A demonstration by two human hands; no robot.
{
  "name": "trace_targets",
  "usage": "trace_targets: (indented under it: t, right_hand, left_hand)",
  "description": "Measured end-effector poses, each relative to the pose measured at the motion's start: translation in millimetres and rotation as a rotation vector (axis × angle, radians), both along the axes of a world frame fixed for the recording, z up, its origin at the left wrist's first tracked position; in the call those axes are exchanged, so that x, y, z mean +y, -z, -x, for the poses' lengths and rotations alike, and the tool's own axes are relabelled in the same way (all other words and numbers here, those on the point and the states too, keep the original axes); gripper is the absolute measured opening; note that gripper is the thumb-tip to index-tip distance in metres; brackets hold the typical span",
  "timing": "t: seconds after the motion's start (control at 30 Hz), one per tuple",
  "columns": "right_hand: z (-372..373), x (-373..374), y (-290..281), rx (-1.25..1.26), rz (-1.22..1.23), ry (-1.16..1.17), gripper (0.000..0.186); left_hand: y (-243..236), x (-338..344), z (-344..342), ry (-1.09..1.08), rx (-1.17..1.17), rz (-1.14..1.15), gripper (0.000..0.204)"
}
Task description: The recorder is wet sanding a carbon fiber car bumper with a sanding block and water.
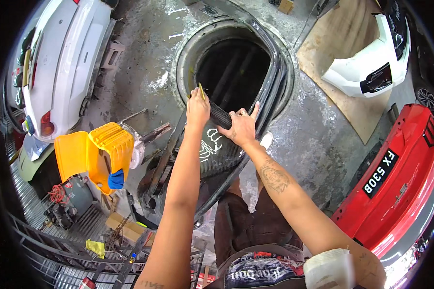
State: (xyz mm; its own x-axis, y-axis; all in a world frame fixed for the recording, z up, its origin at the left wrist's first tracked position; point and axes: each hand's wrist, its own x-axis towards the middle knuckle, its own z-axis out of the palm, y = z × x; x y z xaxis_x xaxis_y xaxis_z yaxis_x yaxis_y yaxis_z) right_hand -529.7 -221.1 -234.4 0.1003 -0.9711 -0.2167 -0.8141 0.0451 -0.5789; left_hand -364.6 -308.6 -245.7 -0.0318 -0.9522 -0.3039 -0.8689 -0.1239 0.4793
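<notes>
Far left, a white car, then an orange-yellow plastic chair! Now the left hand, its grip pinching a slim yellow tool at the near rim of a round drum. Here's the black weave-patterned panel, white squiggles on it, between wearer and drum; the right hand's grip clasps its edge, little finger poking out. Pale lettering crosses the dark shirt. Concrete floor stretches rightward to a white bumper on plywood and a red bumper, its black plate white-lettered.
</notes>
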Motion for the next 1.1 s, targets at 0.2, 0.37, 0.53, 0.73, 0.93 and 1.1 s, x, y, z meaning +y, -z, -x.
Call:
trace_targets:
  t: [0.2, 0.37, 0.53, 0.73, 0.93, 1.1]
  right_hand:
    - [24, 8, 13, 0.068, 0.0, 0.004, 0.069]
    - [2, 2, 3, 0.019, -0.002, 0.0, 0.065]
    - [17, 6, 8, 0.071, 0.025, 0.048, 0.06]
    - [3, 6, 8, 0.071, 0.08, 0.011, 0.061]
    - [4, 4, 11, 0.141, 0.037, 0.016, 0.064]
    - [12, 6, 12, 0.118, 0.001, 0.023, 0.065]
  left_hand:
    - [-6, 63, 52, 0.121, -0.132, 0.254, 0.049]
    - [13, -1, -4, -0.004, 0.027, 0.042, 0.046]
    - [-1, 56, 40, 0.145, -0.054, 0.275, 0.049]
    - [21, 37, 15, 0.038, -0.025, 0.306, 0.048]
    - [-13, -6, 10, -0.235, 0.233, -0.182, 0.044]
    - [3, 61, 39, 0.049, -0.032, 0.328, 0.046]
